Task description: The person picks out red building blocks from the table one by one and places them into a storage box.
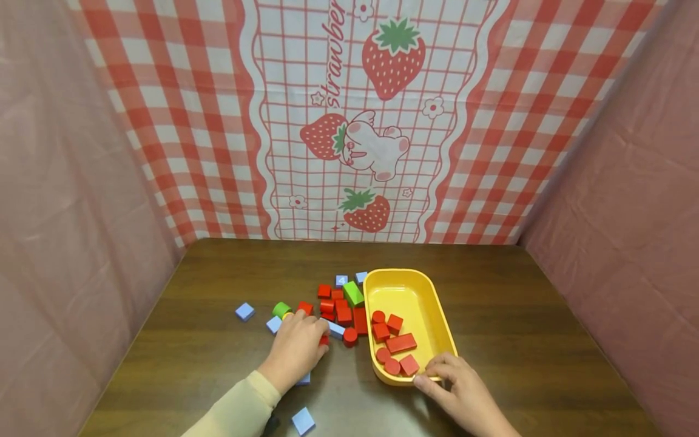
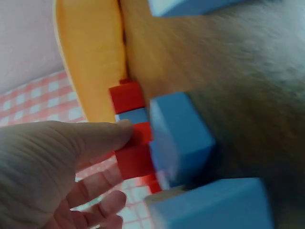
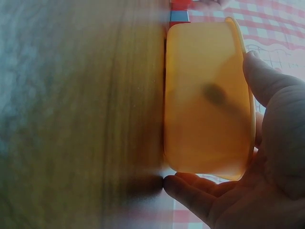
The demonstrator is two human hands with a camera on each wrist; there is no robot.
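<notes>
My left hand (image 1: 297, 346) is over the loose blocks left of the yellow tub. In the left wrist view its thumb and fingers pinch a red block (image 2: 135, 161), and blue blocks (image 2: 178, 136) stand close beside it. My right hand (image 1: 461, 388) holds the near right corner of the yellow tub (image 1: 445, 321), with the thumb at the near rim. In the right wrist view that thumb lies on the rim and the other fingers reach round the tub's end (image 3: 207, 109). Several red blocks (image 1: 401, 343) lie inside the tub, mostly along its left side.
Red blocks (image 1: 343, 315) cluster against the tub's left side, with a green block (image 1: 353, 294) among them. A green cylinder (image 1: 281, 309) sits farther left. Blue blocks lie scattered, including one at the left (image 1: 245, 312) and one near the front (image 1: 303, 421). A checked cloth (image 1: 207, 121) hangs behind the table.
</notes>
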